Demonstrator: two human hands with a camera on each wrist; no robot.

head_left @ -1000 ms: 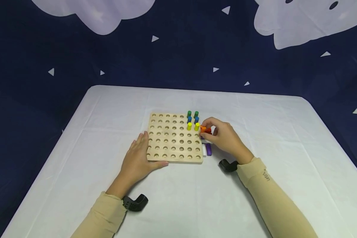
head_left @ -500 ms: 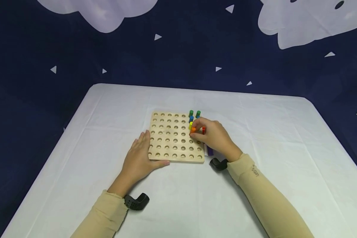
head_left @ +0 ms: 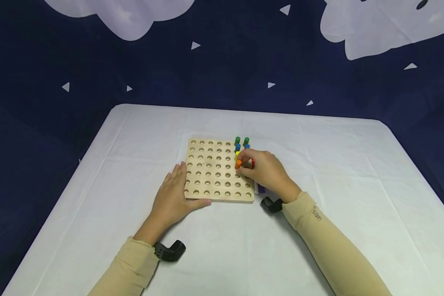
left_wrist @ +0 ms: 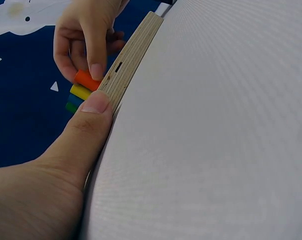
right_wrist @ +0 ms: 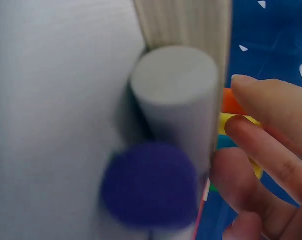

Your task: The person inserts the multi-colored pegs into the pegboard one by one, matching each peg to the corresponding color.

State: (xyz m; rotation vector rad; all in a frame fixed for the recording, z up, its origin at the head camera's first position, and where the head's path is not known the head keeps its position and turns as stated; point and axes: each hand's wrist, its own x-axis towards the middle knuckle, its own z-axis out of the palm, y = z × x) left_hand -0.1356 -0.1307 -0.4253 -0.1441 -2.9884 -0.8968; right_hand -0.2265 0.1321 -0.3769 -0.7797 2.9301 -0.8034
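Note:
A square wooden pegboard with rows of holes lies on the table in the head view. My left hand rests against its near left corner, fingers straight along the left edge, thumb along the front edge. My right hand pinches an orange peg between thumb and forefinger, upright at the board just in front of a yellow peg. Whether its lower end sits in a hole is hidden. Behind stand blue pegs and green pegs. A red peg shows partly beneath the right hand.
Beside the board's right edge lie a white peg and a purple peg, largely covered by the right hand in the head view. White cloth covers the table. A dark blue patterned backdrop hangs behind it.
The right hand has moved left from beside the board with the orange peg, then slightly lower at the board. The left hand has stayed at its corner.

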